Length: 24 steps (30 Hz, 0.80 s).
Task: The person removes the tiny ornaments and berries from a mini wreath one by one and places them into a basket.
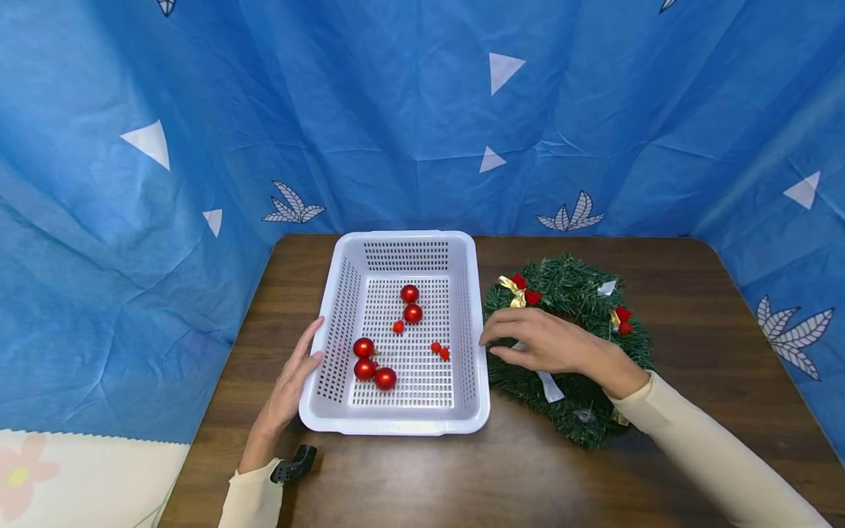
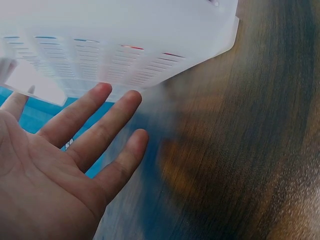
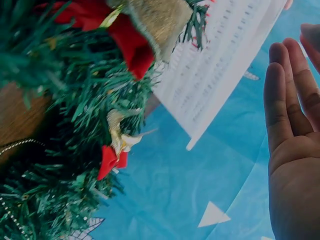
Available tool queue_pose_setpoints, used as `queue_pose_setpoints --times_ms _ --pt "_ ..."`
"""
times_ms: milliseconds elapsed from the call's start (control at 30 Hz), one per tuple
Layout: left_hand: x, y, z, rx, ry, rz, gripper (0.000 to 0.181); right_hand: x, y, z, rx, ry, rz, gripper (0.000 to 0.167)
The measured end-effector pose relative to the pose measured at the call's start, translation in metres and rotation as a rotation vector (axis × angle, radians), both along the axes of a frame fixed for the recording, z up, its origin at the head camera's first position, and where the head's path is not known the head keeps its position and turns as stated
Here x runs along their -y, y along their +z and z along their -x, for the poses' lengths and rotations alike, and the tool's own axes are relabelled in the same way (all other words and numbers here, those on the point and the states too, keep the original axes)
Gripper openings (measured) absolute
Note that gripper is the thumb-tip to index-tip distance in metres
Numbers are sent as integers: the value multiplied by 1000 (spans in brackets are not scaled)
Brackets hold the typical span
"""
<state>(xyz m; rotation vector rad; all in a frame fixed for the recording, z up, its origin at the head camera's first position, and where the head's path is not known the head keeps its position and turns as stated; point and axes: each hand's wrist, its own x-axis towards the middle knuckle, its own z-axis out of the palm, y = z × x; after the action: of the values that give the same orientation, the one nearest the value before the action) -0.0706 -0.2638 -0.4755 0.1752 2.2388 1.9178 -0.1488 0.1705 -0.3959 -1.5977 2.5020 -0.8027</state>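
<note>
A white perforated plastic basket stands on the table, with several shiny red ball ornaments and a few small red pieces inside. My left hand is at the basket's left side, its fingers extended in the left wrist view; whether the fingertips touch the wall I cannot tell. To the right lies a green wreath with red and gold bows. Over the wreath's left part, near the basket's right rim, hovers my right hand. Its fingers are fairly straight, holding nothing in the right wrist view.
The brown wooden table is backed by a blue curtain with white triangles and leaf prints. A black band is around the left wrist. Pale flowered cloth shows at lower left.
</note>
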Motion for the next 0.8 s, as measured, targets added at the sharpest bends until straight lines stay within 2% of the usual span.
queue_pose_setpoints --times_ms 567,800 --pt "-1 0 1 6 3 -4 57 -29 -4 2 -74 -59 51 29" --pt "-1 1 0 16 -4 -19 57 -50 -7 6 -57 -117 53 32"
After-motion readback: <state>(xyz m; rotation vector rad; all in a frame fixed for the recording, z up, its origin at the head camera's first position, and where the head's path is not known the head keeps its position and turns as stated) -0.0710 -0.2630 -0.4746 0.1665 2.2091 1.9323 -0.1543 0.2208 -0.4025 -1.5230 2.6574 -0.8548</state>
